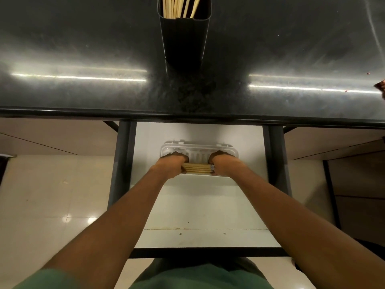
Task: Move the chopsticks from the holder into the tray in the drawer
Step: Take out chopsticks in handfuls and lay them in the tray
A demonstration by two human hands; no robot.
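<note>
Over the one tray (199,147), left hand (174,163) and right hand (224,162) clutch opposite ends of about four chopsticks (196,168); one holder (184,42) stands beyond.

I count pale chopsticks (177,7) upright in the black holder (184,38); one bundle (196,168) lies crosswise over the clear tray (198,147), open drawer (200,205).

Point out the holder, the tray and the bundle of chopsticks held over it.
holder (184,42), head view, dark front wall.
tray (200,146), head view, clear far rim.
chopstick bundle (196,168), head view, exposed middle of the sticks.
</note>
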